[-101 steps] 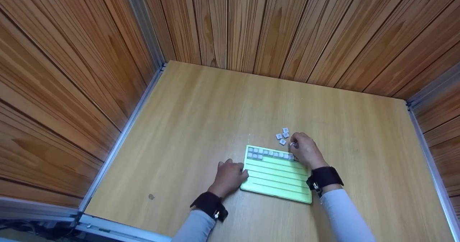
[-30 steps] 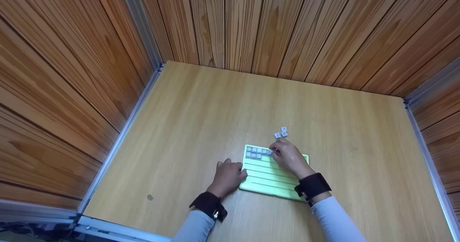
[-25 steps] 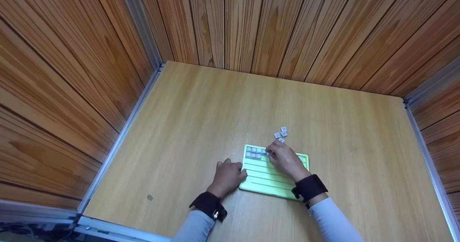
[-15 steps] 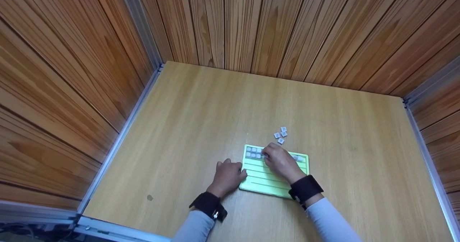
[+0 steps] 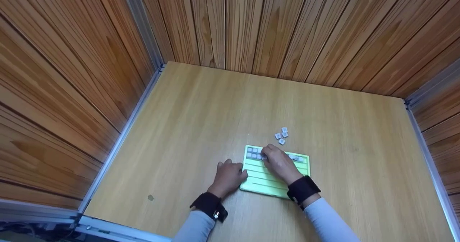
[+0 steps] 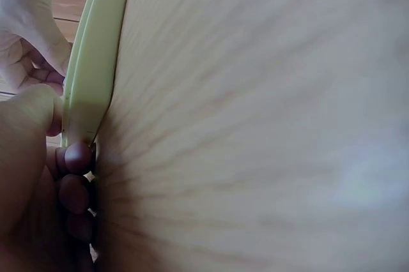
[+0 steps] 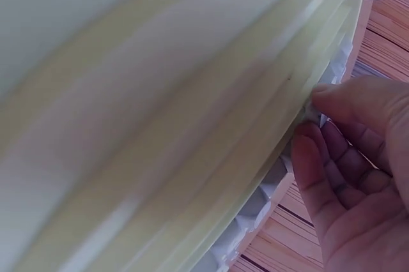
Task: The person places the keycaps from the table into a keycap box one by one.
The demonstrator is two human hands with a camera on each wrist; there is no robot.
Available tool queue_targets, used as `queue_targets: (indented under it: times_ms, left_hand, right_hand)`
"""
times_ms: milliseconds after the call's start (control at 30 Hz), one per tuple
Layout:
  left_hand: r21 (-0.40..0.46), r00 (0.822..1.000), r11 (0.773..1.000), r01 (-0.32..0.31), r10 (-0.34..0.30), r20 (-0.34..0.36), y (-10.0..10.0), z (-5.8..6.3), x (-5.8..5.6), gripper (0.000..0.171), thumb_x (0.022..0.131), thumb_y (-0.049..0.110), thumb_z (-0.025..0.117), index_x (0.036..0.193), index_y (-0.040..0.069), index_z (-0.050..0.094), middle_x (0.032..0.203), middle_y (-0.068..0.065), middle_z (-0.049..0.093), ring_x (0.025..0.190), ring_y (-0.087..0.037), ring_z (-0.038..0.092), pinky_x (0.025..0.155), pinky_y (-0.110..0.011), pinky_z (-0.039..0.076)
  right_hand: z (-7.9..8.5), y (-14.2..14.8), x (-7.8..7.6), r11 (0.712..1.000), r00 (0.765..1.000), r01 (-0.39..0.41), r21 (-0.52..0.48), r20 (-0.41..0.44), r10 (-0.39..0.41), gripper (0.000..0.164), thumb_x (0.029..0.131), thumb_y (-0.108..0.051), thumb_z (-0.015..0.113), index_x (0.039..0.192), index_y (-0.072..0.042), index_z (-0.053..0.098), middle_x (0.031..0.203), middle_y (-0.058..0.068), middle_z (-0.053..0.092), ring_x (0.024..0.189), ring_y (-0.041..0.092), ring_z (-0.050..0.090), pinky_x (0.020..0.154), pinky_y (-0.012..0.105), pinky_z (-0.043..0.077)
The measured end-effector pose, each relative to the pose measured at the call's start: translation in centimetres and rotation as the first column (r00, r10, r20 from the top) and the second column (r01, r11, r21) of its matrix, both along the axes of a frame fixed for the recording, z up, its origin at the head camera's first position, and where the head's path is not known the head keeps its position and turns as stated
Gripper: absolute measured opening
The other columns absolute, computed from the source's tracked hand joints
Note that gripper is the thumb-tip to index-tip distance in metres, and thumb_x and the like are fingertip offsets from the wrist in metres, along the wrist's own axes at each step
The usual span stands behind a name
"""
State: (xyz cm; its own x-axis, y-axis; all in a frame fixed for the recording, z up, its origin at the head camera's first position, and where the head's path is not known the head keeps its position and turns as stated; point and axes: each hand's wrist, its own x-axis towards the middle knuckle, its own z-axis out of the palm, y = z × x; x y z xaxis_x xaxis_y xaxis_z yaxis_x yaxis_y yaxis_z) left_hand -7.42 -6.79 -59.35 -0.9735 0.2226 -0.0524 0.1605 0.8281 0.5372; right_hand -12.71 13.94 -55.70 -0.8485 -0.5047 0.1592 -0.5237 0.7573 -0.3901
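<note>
A light green ridged tray (image 5: 276, 179) lies on the table, with grey-white keycaps (image 5: 254, 150) in its top rows. My right hand (image 5: 282, 163) is over the tray's upper part and hides the middle of those rows. Between its thumb and index finger it pinches a keycap (image 7: 312, 113), set against the second row in the right wrist view. My left hand (image 5: 228, 175) grips the tray's left edge, thumb on top and fingers against the side, as the left wrist view shows. Several loose keycaps (image 5: 282, 141) lie just beyond the tray.
The wooden table (image 5: 201, 109) is bounded by plank walls (image 5: 240, 26) at the back and sides, with metal rails (image 5: 122, 137) along its edges. A small dark spot (image 5: 150, 197) marks the table at the left.
My right hand has carried the keycap from beside the loose ones at the tray's upper right leftward to the end of the second row. My left hand stays at the tray's edge.
</note>
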Motion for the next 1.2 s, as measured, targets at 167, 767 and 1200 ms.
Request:
queue_targets:
  times_ms: [167, 767, 1200]
  left_hand:
    - [-0.004, 1.0, 1.0, 0.002, -0.002, 0.019, 0.0, 0.0, -0.1, 0.027, 0.094, 0.035, 0.059, 0.073, 0.018, 0.059, 0.061, 0.007, 0.05, 0.069, -0.017, 0.037, 0.071, -0.036, 0.027]
    - [0.001, 1.0, 1.0, 0.006, -0.006, 0.021, 0.0, 0.0, 0.0, 0.027, 0.092, 0.034, 0.058, 0.071, 0.019, 0.056, 0.06, 0.007, 0.048, 0.07, -0.017, 0.039, 0.072, -0.036, 0.027]
    - [-0.003, 1.0, 1.0, -0.003, 0.003, 0.019, 0.1, -0.2, -0.1, 0.025, 0.093, 0.034, 0.058, 0.073, 0.018, 0.06, 0.061, 0.007, 0.05, 0.07, -0.016, 0.039, 0.071, -0.036, 0.027]
  right_hand:
    - [-0.1, -0.1, 0.0, 1.0, 1.0, 0.009, 0.004, 0.006, -0.009, 0.024, 0.077, 0.008, 0.078, 0.096, -0.005, 0.069, 0.089, 0.004, 0.062, 0.078, 0.016, 0.06, 0.068, 0.034, 0.053]
    - [0.7, 0.8, -0.2, 1.0, 0.999, 0.003, -0.011, -0.032, -0.003, 0.022, 0.08, 0.003, 0.078, 0.099, -0.005, 0.069, 0.09, 0.005, 0.064, 0.079, 0.018, 0.061, 0.069, 0.035, 0.053]
    - [1.7, 3.0, -1.7, 0.99, 0.99, 0.131, 0.045, 0.047, -0.133, 0.029, 0.083, -0.008, 0.08, 0.108, -0.002, 0.068, 0.109, 0.015, 0.065, 0.098, 0.032, 0.066, 0.076, 0.044, 0.056]
